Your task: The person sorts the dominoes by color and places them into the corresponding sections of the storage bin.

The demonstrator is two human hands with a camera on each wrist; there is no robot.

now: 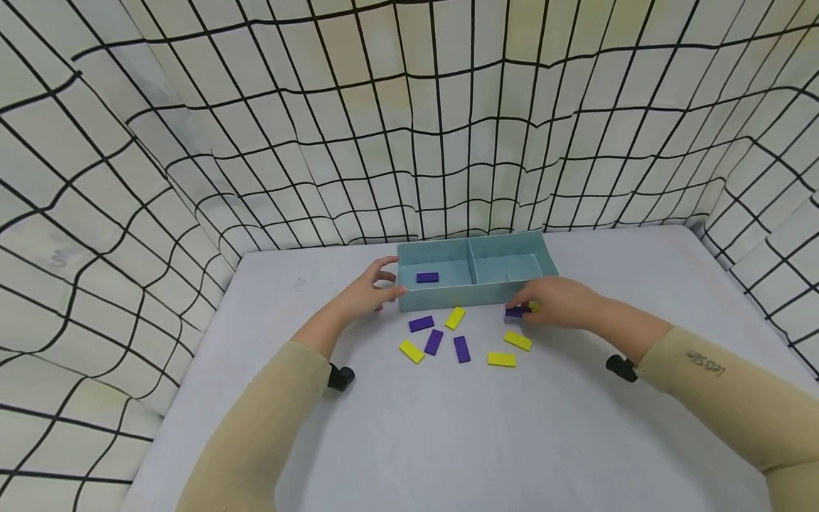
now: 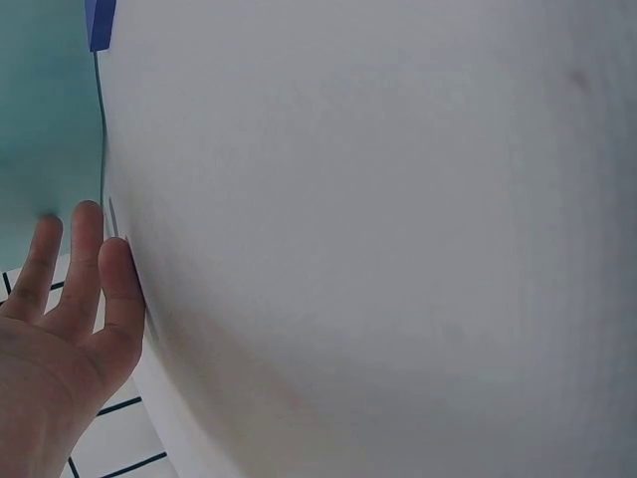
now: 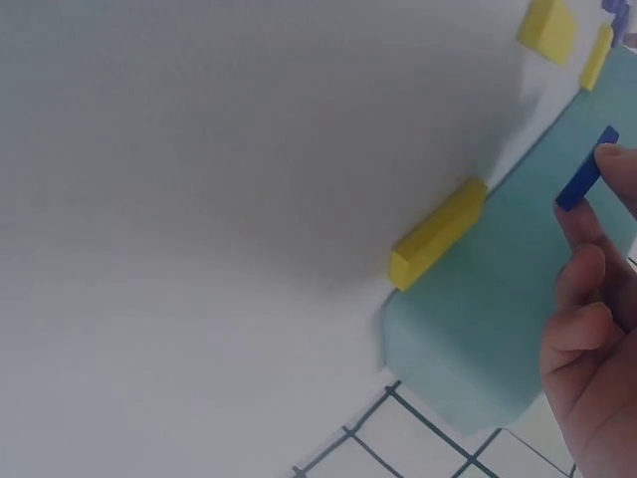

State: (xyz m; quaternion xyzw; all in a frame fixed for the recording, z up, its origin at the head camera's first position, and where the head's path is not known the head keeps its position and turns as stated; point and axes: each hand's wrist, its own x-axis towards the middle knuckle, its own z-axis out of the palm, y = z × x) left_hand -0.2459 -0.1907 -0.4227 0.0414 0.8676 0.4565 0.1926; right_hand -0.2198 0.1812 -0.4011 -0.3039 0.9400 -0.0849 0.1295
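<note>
A light blue two-compartment box (image 1: 461,293) stands near the back of the white table. One purple block (image 1: 427,277) lies in its left compartment. My left hand (image 1: 367,290) is at the box's left end, fingers fairly straight, thumb by the front corner. In front of the box's right part, my right hand (image 1: 563,302) pinches a purple block (image 3: 587,171) between thumb and finger. Under that hand, a yellow block (image 3: 438,234) rests on the table against the box, partly hidden in the head view.
Several loose blocks lie before the box, among them a purple block (image 1: 462,349), a yellow block (image 1: 502,360) and another yellow block (image 1: 411,351). A black grid net (image 1: 448,135) over pale walls encloses the table's back and sides.
</note>
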